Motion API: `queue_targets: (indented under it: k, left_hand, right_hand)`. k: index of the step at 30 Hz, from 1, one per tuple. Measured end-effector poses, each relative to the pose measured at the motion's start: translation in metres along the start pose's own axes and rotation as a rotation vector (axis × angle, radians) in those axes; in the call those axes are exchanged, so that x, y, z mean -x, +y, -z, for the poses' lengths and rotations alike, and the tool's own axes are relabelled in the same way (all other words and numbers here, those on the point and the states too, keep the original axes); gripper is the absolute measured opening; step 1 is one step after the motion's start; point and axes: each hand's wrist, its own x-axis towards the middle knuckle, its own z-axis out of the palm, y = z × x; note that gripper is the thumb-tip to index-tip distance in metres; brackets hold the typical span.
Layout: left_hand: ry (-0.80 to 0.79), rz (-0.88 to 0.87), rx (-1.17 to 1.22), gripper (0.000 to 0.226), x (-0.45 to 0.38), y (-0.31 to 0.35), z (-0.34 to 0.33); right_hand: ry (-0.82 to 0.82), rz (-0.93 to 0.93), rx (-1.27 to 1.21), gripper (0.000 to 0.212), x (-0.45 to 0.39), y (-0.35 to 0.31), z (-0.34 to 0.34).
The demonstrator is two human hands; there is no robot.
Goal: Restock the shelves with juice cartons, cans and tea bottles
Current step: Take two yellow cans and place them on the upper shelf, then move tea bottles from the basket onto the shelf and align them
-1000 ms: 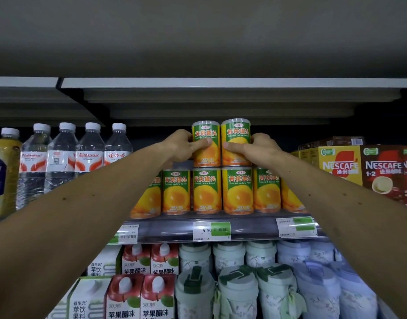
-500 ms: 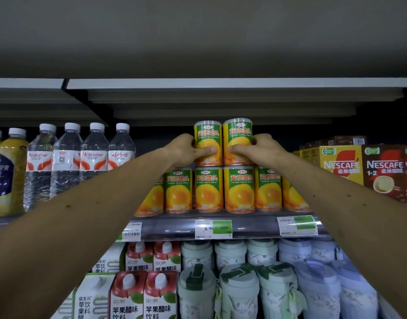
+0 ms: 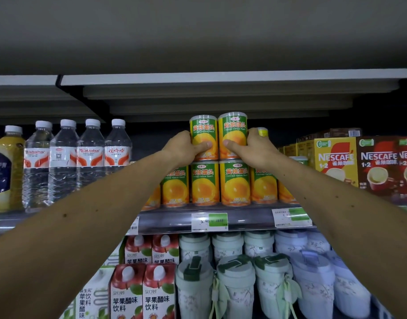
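Two green-and-orange yellow-peach cans stand side by side on top of a row of the same cans (image 3: 206,184) on the upper shelf (image 3: 170,221). My left hand (image 3: 182,149) grips the left top can (image 3: 203,134), thumb across its front. My right hand (image 3: 255,150) grips the right top can (image 3: 233,132) the same way. Both cans are upright and touch each other. Behind my right hand a yellow-topped can (image 3: 263,131) shows partly.
Water bottles (image 3: 64,157) and a juice bottle (image 3: 7,171) stand left of the cans. Nescafe boxes (image 3: 336,157) fill the right. Below the shelf are apple vinegar cartons (image 3: 143,293) and pale lidded cups (image 3: 237,286). A shelf board (image 3: 221,79) hangs close overhead.
Both hands keep hold of the two top cans, which have barely shifted on the stack. The view has turned slightly left.
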Motion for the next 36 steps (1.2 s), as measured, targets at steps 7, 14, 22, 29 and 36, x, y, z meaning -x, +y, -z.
queue_targets:
  k: [7, 14, 22, 29, 36]
  left_hand:
    - [0.033, 0.013, -0.069, 0.043, 0.008, 0.010, 0.000]
    - [0.056, 0.005, -0.123, 0.052, 0.023, 0.001, 0.005]
    - [0.146, -0.135, -0.131, 0.058, 0.086, -0.014, 0.053]
    - [0.207, -0.177, -0.151, 0.047, 0.210, -0.034, 0.076]
    - [0.204, -0.006, -0.114, 0.044, 0.349, -0.098, 0.051]
  right_hand:
    - [-0.018, -0.009, 0.037, 0.068, 0.004, -0.008, 0.004]
    - [0.056, -0.001, 0.046, 0.059, 0.015, -0.012, 0.004]
    - [0.218, 0.302, -0.020, 0.052, 0.070, -0.016, 0.011]
    - [0.011, 0.378, -0.294, 0.039, 0.163, -0.021, -0.017]
    - [-0.283, 0.318, -0.522, 0.042, 0.266, -0.002, -0.088]
